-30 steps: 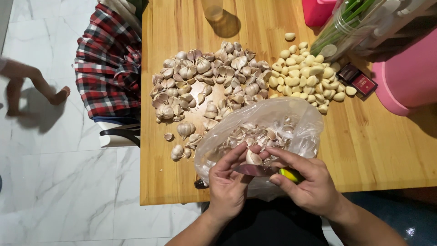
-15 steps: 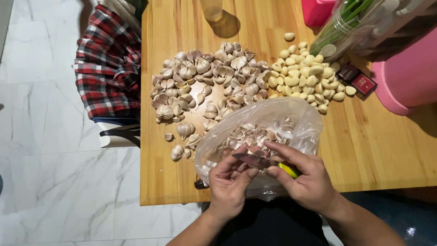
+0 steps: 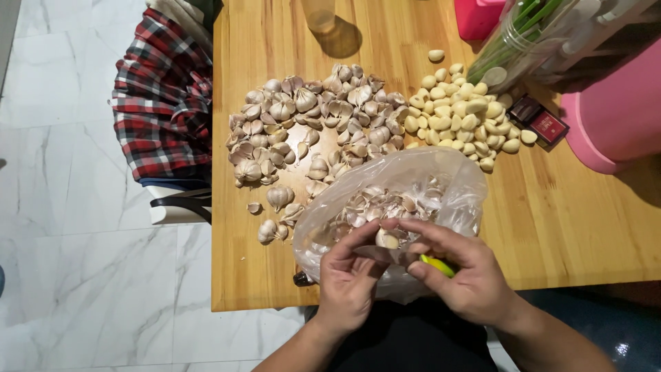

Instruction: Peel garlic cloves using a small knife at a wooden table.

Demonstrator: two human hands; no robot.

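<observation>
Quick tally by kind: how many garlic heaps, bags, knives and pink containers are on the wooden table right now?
Heaps of garlic on the wood: 2, unpeeled purple-white cloves and peeled pale yellow cloves
Clear plastic bag of garlic skins: 1
Small knife with yellow-green handle: 1, in the right hand
Pink plastic containers: 2, large and small
Total: 6

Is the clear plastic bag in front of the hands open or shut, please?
Open: the plastic bag's mouth gapes and garlic skins show inside.
</observation>
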